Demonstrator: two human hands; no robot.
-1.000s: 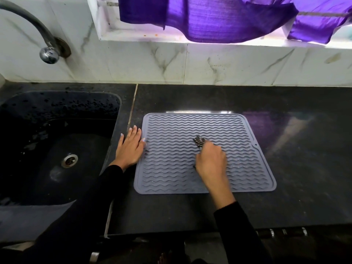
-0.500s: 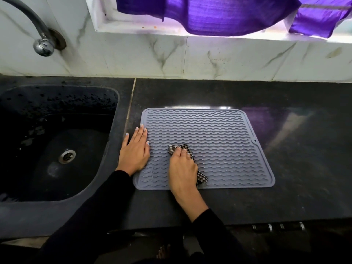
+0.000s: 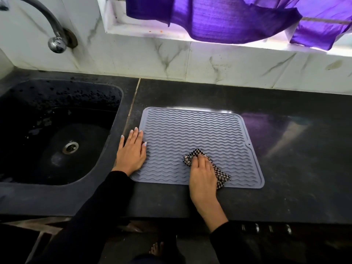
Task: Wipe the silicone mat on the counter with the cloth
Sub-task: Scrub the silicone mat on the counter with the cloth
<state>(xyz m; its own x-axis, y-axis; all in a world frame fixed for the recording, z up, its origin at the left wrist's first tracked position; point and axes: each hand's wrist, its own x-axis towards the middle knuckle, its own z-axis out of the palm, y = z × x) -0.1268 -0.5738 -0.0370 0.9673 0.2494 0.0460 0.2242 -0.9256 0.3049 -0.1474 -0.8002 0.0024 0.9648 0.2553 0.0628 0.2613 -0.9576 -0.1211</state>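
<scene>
The right hand (image 3: pixel 202 174) presses the checked cloth (image 3: pixel 219 173) flat-fingered onto the near right of the grey mat (image 3: pixel 200 134) on the worktop (image 3: pixel 297 149), while the left hand (image 3: pixel 131 151) lies flat-fingered on the mat's left edge.

On the mat (image 3: pixel 200 134), room is open toward 12 and 2 o'clock; the left hand (image 3: pixel 131 151) blocks 9 o'clock.

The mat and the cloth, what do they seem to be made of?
The mat looks like soft grey silicone or rubber with a matte finish: moulded wavy ridges, rounded corners, and it lies flat on the counter. The cloth under the right hand seems thin woven fabric: a checked black-and-white pattern, crumpled.
</scene>
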